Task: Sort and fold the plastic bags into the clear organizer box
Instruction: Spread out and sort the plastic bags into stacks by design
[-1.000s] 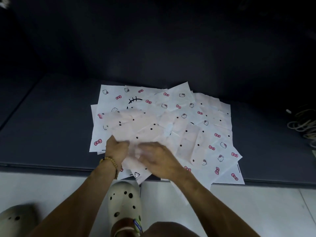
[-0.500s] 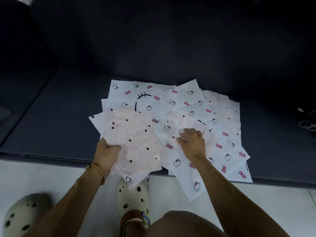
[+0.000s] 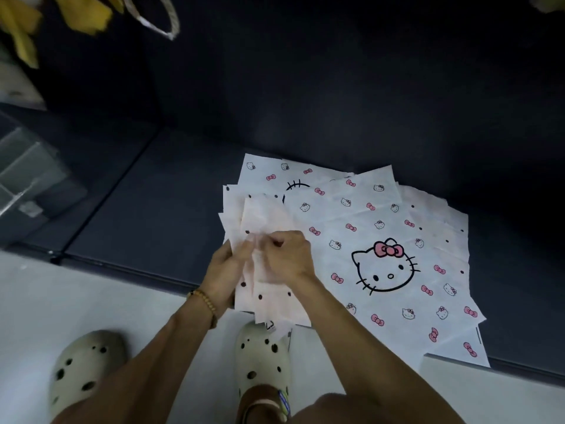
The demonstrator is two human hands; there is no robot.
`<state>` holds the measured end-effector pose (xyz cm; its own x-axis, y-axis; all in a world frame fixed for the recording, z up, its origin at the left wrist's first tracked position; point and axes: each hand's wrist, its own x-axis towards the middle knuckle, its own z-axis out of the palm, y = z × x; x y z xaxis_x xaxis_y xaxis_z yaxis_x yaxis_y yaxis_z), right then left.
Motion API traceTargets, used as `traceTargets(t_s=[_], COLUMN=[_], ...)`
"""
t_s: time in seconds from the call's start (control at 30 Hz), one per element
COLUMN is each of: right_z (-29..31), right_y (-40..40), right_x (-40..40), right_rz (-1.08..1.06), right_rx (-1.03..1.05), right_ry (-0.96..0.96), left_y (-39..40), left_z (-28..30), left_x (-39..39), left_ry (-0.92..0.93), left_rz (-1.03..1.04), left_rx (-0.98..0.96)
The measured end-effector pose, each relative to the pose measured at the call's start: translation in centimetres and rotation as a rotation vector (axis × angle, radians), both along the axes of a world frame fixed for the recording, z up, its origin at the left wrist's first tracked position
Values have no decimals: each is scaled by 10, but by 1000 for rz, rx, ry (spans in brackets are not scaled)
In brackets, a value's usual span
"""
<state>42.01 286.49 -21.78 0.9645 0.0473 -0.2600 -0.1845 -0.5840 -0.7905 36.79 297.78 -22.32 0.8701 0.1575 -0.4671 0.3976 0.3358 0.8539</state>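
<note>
A stack of pale pink plastic bags with dark dots (image 3: 269,298) hangs over the front edge of the dark mat. My left hand (image 3: 227,267) grips the stack's left side, thumb on top. My right hand (image 3: 287,258) pinches the top of the same stack with curled fingers. To their right lie white bags printed with cat faces and pink bows (image 3: 385,267), spread flat and overlapping, the largest showing one big cat face. The clear organizer box (image 3: 27,175) stands at the far left on the mat, with dividers inside.
A dark padded mat (image 3: 146,215) covers the raised surface, its front edge meeting a white floor (image 3: 76,301). My feet in beige perforated clogs (image 3: 263,359) stand right below the bags. Yellow items and a looped handle (image 3: 159,22) hang at the top left.
My right hand left the cat-print bags and came back to the pink dotted stack, which is now gathered narrower between both hands. The view swung left, showing the organizer box.
</note>
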Motion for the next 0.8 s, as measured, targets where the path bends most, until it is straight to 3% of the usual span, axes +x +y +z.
traceTargets(t_s=[0.13,0.23,0.27,0.37,0.4,0.5,0.6,0.67,0.8], right_z=[0,0,1,16,16,15,11,4,-19], right_y=[-10,-31,-37,-34,-27,8,47,73,137], right_x=[-3,-2,-1,-7,-8,-9,-2,5,17], right_rz=[-127,-279,-298,-282,-222,-85,-131,-175,-249], right_rx=[255,1,-16,294,328,279,337,403,509], right_ry=[71,-16,49,385,420,285,132,121,143], left_y=[17,34,40,52,56,71,110,144,199], left_z=[-4,-4,-4,1,5,16,23,21,7], left_x=[1,-1,-1,0,0,-3,-4,-2,16], left_ry=[113,187,196,170,136,-3,-63,-76,17], left_rz=[126,192,207,143,70,-81,12,76,247], left_rx=[77,37,22,14,22,40,71,259,835])
